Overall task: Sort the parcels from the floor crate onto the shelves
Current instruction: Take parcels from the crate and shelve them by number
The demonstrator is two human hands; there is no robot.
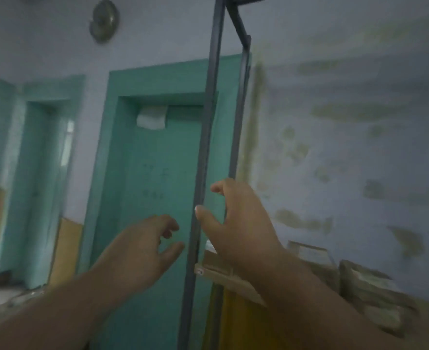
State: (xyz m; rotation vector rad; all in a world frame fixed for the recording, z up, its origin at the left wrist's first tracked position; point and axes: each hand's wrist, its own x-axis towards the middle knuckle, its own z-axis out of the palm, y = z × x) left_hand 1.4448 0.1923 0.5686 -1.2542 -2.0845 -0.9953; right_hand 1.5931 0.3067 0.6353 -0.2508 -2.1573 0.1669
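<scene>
Both hands, left (142, 251) and right (236, 223), and forearms are bare: no sleeves, gloves or rings visible.

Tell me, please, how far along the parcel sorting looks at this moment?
Done: several brown parcels already sit on the wooden shelf board of the grey metal rack. In hand: nothing; the left hand and right hand are raised, holding nothing. Left: unclear, since the floor crate is out of view.

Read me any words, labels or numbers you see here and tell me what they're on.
Nothing here can be read.
Faint dark marks on the teal door: too blurred to read.
White paper slip at the top of the door: no text can be made out.
Brown parcels on the shelf: any labels too blurred to read.
</scene>
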